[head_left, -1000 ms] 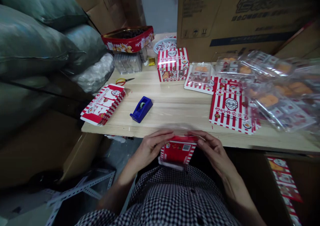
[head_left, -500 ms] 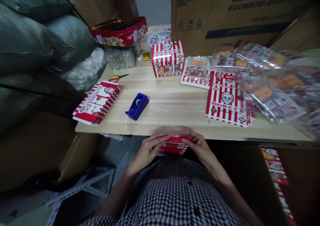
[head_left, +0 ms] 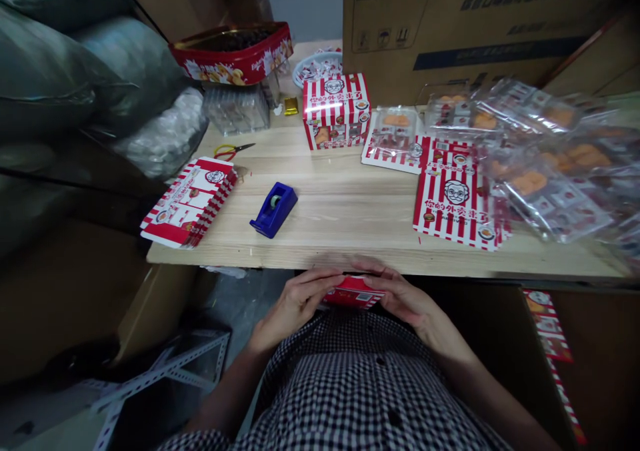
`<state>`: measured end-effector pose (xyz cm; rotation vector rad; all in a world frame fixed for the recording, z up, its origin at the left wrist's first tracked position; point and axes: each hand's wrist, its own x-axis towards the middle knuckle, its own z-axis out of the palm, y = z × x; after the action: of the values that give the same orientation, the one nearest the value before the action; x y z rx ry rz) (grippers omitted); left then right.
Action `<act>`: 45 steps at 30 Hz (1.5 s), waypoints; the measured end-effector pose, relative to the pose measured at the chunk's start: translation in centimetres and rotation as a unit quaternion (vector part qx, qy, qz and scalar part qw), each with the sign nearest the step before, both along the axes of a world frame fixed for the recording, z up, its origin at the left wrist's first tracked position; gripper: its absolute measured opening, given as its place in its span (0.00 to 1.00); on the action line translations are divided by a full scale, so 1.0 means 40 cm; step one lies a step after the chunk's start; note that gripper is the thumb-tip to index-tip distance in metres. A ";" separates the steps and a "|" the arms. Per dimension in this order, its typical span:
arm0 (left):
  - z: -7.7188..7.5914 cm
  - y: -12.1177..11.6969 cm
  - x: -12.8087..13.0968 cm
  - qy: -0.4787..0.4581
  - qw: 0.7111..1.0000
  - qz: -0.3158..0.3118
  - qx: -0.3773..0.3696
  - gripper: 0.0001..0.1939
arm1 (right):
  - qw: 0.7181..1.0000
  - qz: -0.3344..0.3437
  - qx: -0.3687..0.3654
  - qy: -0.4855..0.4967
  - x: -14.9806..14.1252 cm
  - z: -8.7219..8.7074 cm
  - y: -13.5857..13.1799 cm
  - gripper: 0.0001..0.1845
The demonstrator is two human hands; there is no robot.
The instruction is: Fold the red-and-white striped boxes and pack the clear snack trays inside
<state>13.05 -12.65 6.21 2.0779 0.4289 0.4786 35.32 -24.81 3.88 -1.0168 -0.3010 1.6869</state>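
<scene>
Both left hand [head_left: 295, 311] and right hand [head_left: 400, 298] grip a red carton [head_left: 353, 292] below the table edge [head_left: 240, 260].

The left hand [head_left: 296, 303] and right hand [head_left: 399, 298] are held close together in front of the body, palms turned inward and facing each other. The fingers [head_left: 323, 278] of both hands lie nearly straight, slightly curved, their tips pointing toward each other and almost meeting at the middle. The wrists are gently bent, and the left forearm [head_left: 225, 384] and right forearm [head_left: 493, 388] angle up and inward from either side, bare below the checked sleeves
</scene>
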 end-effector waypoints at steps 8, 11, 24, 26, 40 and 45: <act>-0.010 0.017 -0.004 0.000 0.999 0.018 -0.033 0.18 | 0.999 0.020 0.022 -0.031 0.001 0.007 -0.004 0.27; -0.007 0.028 0.001 0.005 0.998 0.019 -0.058 0.17 | 0.992 -0.005 0.055 -0.110 0.008 0.015 -0.010 0.25; -0.029 0.168 0.151 -0.105 0.947 0.134 -0.273 0.17 | 0.903 -0.118 0.113 -0.398 0.088 0.030 0.161 0.14; -0.015 0.199 0.187 -0.132 0.936 0.147 -0.292 0.17 | 0.900 -0.118 0.123 -0.401 0.131 0.060 0.211 0.16; -0.050 0.079 0.080 -0.042 0.905 0.154 -0.393 0.15 | 0.949 0.017 0.103 -0.297 0.047 0.059 0.035 0.20; -0.008 0.085 0.094 -0.077 0.928 0.173 -0.321 0.11 | 0.958 -0.026 0.085 -0.274 0.040 0.085 0.051 0.17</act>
<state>16.80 -9.27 5.89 1.3257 0.7505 0.6064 36.92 -22.75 7.29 -1.3355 -0.7586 1.2792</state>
